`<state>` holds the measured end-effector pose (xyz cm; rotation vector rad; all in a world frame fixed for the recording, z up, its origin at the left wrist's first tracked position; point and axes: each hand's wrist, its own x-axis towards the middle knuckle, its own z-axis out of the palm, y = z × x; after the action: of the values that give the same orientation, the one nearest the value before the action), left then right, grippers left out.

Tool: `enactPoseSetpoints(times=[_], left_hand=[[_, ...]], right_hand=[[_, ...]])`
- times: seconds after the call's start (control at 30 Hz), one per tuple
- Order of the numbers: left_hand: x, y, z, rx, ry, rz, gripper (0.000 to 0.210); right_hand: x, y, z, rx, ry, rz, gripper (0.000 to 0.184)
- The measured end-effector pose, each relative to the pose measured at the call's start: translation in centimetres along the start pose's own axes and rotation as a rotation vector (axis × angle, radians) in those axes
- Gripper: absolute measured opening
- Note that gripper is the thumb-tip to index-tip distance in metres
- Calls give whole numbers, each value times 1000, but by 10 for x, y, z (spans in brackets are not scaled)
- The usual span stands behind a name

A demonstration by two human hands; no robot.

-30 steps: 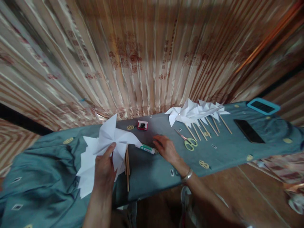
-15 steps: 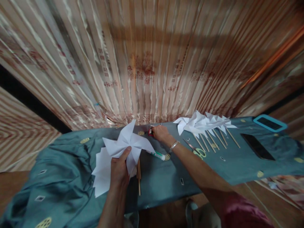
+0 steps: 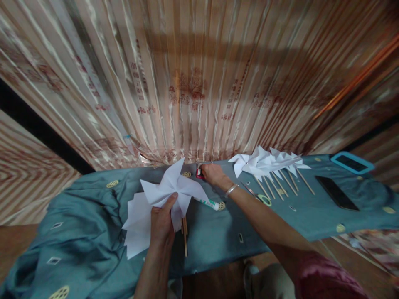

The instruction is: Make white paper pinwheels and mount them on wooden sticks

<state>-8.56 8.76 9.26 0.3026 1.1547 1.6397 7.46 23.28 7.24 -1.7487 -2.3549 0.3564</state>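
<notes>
My left hand is closed on a white paper pinwheel, its thumb pressed at the centre and its folded blades spread out. Behind it lies a stack of white paper sheets. Several thin wooden sticks lie just right of this hand, partly hidden. At the far edge of the table, my right hand has its fingers bent down at a small red box. The fingertips are hidden, so what they pinch cannot be made out. A green and white glue stick lies between my hands.
Several finished pinwheels on sticks lie in a row at the back right. Scissors with pale green handles rest near my right forearm. Farther right are a black phone and a blue-framed tablet-like object. A pleated curtain hangs behind the cloth-covered table.
The view has shifted slightly. My left hand and the pinwheel sit a little farther right. My right hand stays at the red box, with more of the box showing.
</notes>
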Motion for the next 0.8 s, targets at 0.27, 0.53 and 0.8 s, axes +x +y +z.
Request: enactPoseSetpoints(times=[0.27, 0.53, 0.8], left_hand=[[-1, -4, 5, -24, 3, -15, 35], [-11, -17, 20, 96, -42, -10, 38], [-15, -33, 36, 142, -63, 24, 37]], right_hand=[[-53, 31, 18, 365, 123, 11, 28], [-152, 74, 26, 186, 245, 81, 16], [-158, 96, 30, 404, 262, 35, 22]])
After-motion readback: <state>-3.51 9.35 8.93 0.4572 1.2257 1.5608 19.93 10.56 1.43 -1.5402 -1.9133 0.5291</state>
